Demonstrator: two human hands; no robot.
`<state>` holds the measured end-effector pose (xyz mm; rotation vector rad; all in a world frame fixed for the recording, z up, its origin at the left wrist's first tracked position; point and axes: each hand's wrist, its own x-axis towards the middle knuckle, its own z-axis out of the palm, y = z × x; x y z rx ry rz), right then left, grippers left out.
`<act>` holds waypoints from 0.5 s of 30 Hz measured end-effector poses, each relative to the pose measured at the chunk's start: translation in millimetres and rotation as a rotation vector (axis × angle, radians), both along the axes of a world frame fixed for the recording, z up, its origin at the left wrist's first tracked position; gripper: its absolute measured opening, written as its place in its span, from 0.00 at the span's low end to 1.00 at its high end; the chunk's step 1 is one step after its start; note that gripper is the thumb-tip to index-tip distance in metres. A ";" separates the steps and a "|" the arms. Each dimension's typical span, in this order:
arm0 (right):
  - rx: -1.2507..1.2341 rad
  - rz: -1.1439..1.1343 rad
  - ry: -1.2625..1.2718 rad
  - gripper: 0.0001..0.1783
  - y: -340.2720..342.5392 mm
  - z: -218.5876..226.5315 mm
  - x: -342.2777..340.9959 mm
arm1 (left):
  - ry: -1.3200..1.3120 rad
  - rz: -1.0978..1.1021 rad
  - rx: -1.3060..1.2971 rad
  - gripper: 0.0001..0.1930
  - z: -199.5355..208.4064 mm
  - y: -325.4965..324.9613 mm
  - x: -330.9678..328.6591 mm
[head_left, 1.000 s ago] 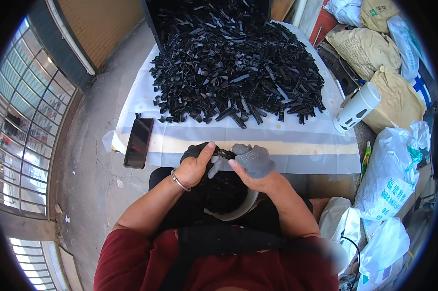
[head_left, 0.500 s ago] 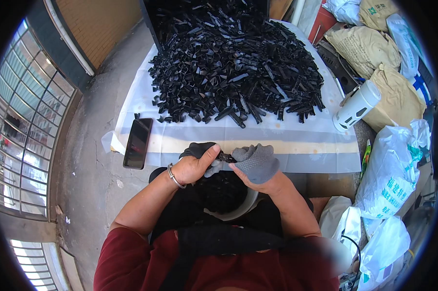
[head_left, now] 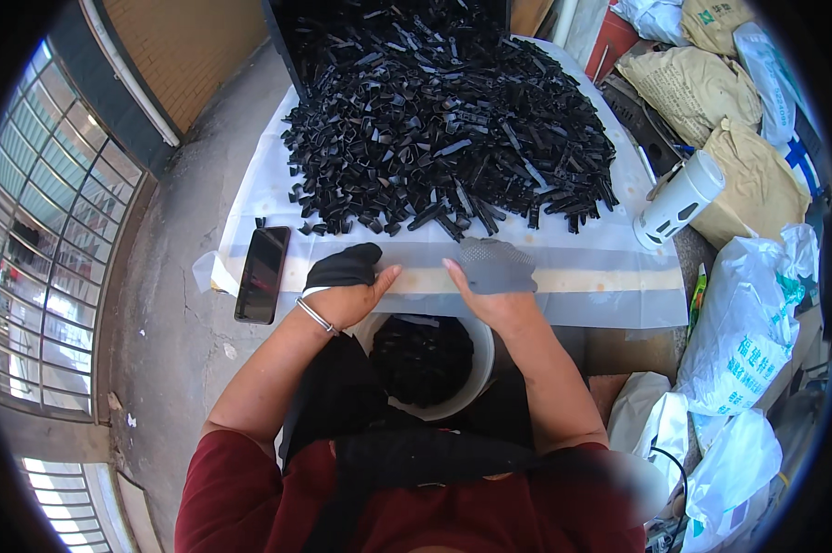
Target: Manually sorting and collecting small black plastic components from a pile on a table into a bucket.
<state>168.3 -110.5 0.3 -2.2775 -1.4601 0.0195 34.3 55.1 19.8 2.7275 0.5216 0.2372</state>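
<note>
My left hand (head_left: 347, 281), in a black glove with the thumb bare, hovers at the near edge of the table; the thumb is apart from the fingers and nothing shows in it. Across a gap, my right hand (head_left: 494, 276) wears a grey dotted glove, its bare thumb also spread and no piece visible in its grasp. The undersides of both hands are hidden. Beyond them lies a large heap of small black plastic pieces (head_left: 443, 138). Below the table edge, between my legs, a white bucket (head_left: 482, 369) holds more black pieces (head_left: 420, 355).
A pale cloth (head_left: 582, 258) covers the table. A smartphone (head_left: 263, 274) lies at its left edge, and a white tumbler (head_left: 680, 198) stands at the right. Filled sacks (head_left: 743, 332) crowd the right side. A barred window (head_left: 52, 249) is on the left, past the concrete floor (head_left: 181, 304).
My hands have parted and moved slightly forward. The dark piece between them is no longer visible, and the bucket below is uncovered.
</note>
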 end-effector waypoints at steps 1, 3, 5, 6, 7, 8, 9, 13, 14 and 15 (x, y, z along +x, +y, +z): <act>0.108 -0.110 -0.082 0.15 6.4 -7.1 10.2 | -0.079 0.047 0.051 0.19 -7.7 7.0 9.9; 0.218 -0.222 -0.163 0.14 16.7 -10.2 20.5 | -0.159 0.092 0.103 0.18 -25.5 20.7 31.8; 0.031 -0.223 -0.223 0.12 28.1 -9.4 19.9 | -0.266 0.143 0.294 0.14 -33.2 26.7 46.6; 0.028 -0.227 -0.221 0.12 27.5 -13.0 20.4 | -0.264 0.139 0.292 0.14 -35.7 27.4 52.8; 0.033 -0.212 -0.271 0.11 25.8 -16.9 20.5 | -0.220 0.157 0.267 0.14 -37.6 27.4 58.3; 0.038 -0.198 -0.321 0.10 23.1 -19.5 20.0 | -0.176 0.174 0.242 0.14 -39.3 25.8 62.0; 0.033 -0.202 -0.316 0.10 18.3 -17.3 17.9 | -0.171 0.169 0.238 0.14 -41.9 21.9 63.8; -0.032 -0.120 -0.189 0.11 1.2 -6.2 13.7 | -0.208 0.015 0.172 0.13 -36.0 4.8 57.4; -0.041 -0.130 -0.186 0.10 -0.5 -7.1 14.4 | -0.137 -0.012 0.134 0.13 -34.6 2.0 55.9; -0.043 -0.135 -0.185 0.10 -1.4 -4.5 14.3 | -0.203 -0.043 0.165 0.14 -35.0 1.0 52.5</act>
